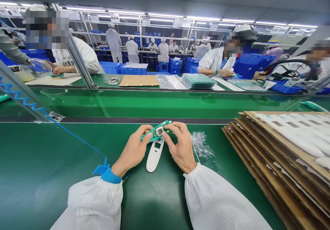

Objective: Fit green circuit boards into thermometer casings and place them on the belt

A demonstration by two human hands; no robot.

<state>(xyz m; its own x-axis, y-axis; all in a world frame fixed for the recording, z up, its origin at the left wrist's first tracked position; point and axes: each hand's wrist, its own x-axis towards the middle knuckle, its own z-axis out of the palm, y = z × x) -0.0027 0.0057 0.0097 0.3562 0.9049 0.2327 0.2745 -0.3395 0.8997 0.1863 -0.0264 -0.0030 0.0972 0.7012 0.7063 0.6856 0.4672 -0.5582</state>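
My left hand (134,149) is closed on the left end of a green device casing (146,135) with a circuit board inside, tilted above the bench. My right hand (182,147) pinches at its other end, thumb and fingers by a small white-framed display (160,131). Whether the right fingers grip the display or the casing, I cannot tell exactly. Just under the casing a white elongated cover (154,159) with a square window lies on the green bench, its upper end partly hidden. A blue wrist strap (110,175) is around my left wrist.
Crumpled clear plastic film (203,147) lies right of my right hand. Stacked cardboard sheets (257,154) bearing white covers (296,137) stand at the right. The strap's blue coiled cord (74,139) crosses the left side. A green conveyor belt (154,103) runs beyond; co-workers sit across it.
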